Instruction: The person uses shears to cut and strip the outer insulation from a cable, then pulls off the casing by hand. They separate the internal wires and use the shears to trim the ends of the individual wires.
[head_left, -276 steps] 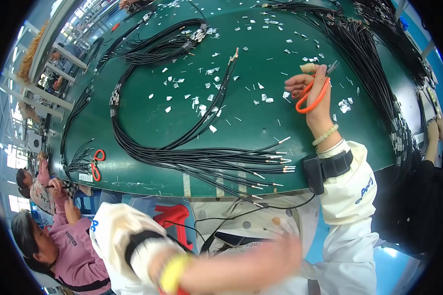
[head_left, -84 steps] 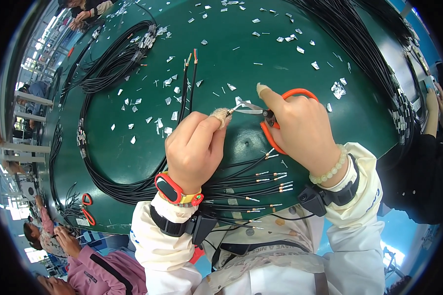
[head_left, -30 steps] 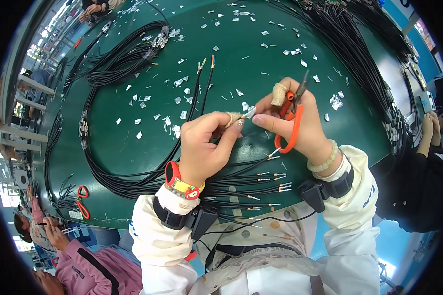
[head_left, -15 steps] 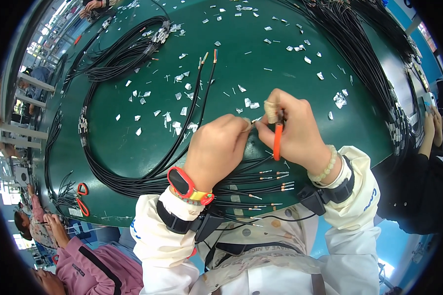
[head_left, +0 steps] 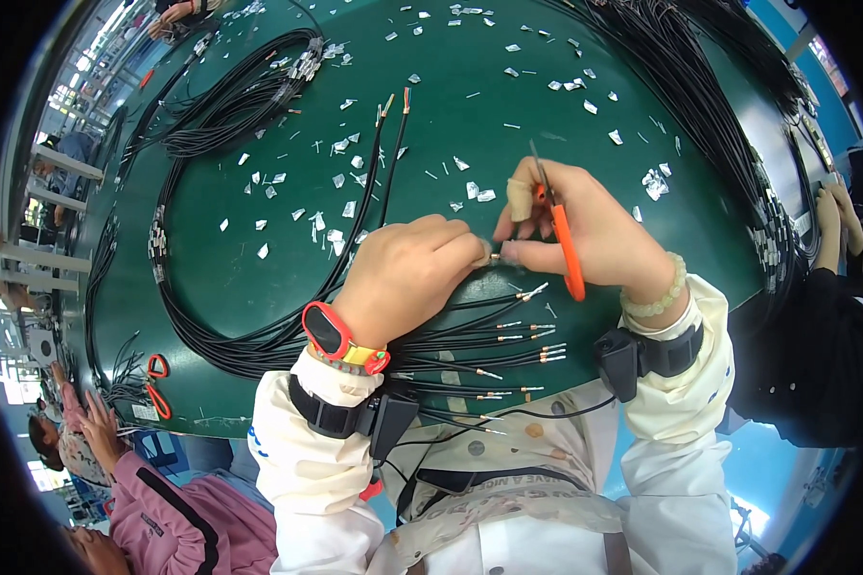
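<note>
My left hand is closed in a pinch on the end of a black cable, whose short bared tip pokes out past the fingertips. Orange-handled scissors hang in my right hand, their blades pointing up and away from the cable. The right thumb reaches toward the bared tip; whether it touches is too small to tell. A beige finger cover is on one right finger. Below my hands, several black cables fan out to the right, their ends stripped to metallic and pale tips.
Scraps of silver foil litter the green table. A coiled cable bundle lies far left, and a long bundle runs along the right. Red-handled scissors rest near the left edge. Co-workers sit at left and right.
My right hand has spread its fingers and shifted right, and the scissors have swung so the blades show upward. The left hand keeps its pinch, moved slightly left.
</note>
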`<state>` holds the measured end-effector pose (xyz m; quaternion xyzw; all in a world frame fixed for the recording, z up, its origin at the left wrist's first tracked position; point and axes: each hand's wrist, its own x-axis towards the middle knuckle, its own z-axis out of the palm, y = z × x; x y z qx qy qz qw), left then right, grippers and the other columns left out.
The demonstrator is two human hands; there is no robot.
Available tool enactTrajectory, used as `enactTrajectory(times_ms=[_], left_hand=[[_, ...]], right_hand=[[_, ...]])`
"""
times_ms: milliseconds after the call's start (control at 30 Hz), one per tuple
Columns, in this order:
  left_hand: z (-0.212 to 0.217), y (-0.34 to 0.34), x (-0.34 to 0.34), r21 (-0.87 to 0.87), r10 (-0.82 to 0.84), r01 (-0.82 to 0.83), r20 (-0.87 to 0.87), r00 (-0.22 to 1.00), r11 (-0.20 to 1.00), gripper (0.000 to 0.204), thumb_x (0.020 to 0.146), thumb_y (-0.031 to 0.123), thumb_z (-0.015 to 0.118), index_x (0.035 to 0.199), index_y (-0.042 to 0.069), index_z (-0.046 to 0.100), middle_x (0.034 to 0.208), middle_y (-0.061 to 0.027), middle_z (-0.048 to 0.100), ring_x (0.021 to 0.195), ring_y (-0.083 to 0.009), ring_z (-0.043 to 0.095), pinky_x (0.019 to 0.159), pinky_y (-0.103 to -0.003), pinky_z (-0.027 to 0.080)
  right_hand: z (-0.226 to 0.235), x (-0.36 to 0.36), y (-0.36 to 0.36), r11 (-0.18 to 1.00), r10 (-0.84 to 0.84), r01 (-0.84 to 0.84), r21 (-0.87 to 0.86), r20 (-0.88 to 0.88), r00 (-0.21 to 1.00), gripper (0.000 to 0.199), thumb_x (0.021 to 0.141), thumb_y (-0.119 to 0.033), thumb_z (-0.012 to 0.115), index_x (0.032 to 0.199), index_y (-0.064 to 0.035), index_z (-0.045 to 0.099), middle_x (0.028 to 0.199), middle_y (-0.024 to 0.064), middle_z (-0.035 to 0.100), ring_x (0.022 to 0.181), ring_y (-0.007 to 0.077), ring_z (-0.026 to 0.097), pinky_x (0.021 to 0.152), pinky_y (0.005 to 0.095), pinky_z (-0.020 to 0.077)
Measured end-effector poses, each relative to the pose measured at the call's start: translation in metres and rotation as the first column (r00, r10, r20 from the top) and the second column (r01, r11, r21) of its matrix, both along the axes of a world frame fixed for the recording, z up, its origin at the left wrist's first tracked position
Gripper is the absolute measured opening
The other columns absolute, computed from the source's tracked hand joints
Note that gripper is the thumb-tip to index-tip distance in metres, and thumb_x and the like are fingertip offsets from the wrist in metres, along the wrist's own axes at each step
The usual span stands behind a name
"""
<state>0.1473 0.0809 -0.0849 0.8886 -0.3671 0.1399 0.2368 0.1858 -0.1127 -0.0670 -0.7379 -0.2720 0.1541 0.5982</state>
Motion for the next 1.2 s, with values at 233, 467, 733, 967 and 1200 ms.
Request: enactTrajectory(times_ms=[233,467,733,967,1200], left_hand=[[0.0,0.002,0.001,-0.042,-0.091,0.09,-0.013,0.996,0.995,0.017,0.063,0.001,0.065,0.071,0.006,0.051,0.066,-0.0045,0.053,0.058,-0.0217,0.053,0.047,-0.03,0.041],[0.001,-0.001,-0.001,-0.303,-0.001,-0.029,-0.096,0.995,0.952,0.013,0.071,-0.002,0.062,0.071,0.003,0.05,0.064,-0.0065,0.055,0.054,-0.0168,0.054,0.045,-0.026,0.041],[-0.01,-0.014,-0.004,-0.528,0.17,-0.3,-0.281,0.944,0.794,0.008,0.078,0.003,0.058,0.075,-0.002,0.053,0.063,-0.0093,0.059,0.051,-0.0151,0.057,0.045,-0.022,0.043],[-0.005,-0.019,-0.005,-0.524,0.181,-0.403,-0.423,0.888,0.75,0.01,0.082,0.007,0.055,0.081,-0.004,0.055,0.057,-0.0071,0.058,0.049,-0.0107,0.056,0.045,-0.02,0.043],[-0.002,-0.019,-0.006,-0.542,0.114,-0.502,-0.595,0.796,0.674,0.018,0.087,0.013,0.05,0.083,-0.004,0.056,0.055,-0.004,0.056,0.045,-0.0071,0.052,0.043,-0.019,0.041]], right_hand=[[-0.001,0.003,0.001,0.991,0.125,-0.129,-0.018,-0.145,0.982,0.023,0.07,0.0,0.064,0.078,-0.0037,0.043,0.065,-0.0008,0.046,0.064,0.0054,0.045,0.058,0.019,0.0393],[-0.013,0.005,0.009,0.957,0.123,-0.013,0.289,-0.365,0.923,0.024,0.073,0.001,0.061,0.074,-0.008,0.039,0.068,-0.0009,0.047,0.063,0.0058,0.044,0.056,0.0192,0.0363],[-0.027,-0.008,0.035,0.819,-0.071,0.344,0.46,-0.514,0.855,0.026,0.076,0.002,0.058,0.074,-0.0096,0.035,0.069,0.0002,0.047,0.068,0.0073,0.047,0.065,0.0217,0.0393],[-0.028,-0.007,0.04,0.824,-0.181,0.369,0.429,-0.419,0.89,0.025,0.076,0.004,0.055,0.074,-0.0095,0.034,0.067,0.0004,0.047,0.067,0.0074,0.048,0.065,0.0215,0.0406],[-0.023,-0.006,0.039,0.847,-0.209,0.36,0.39,-0.378,0.902,0.024,0.078,0.001,0.055,0.073,-0.0098,0.035,0.067,0.0008,0.048,0.066,0.0079,0.048,0.062,0.02,0.0386]])
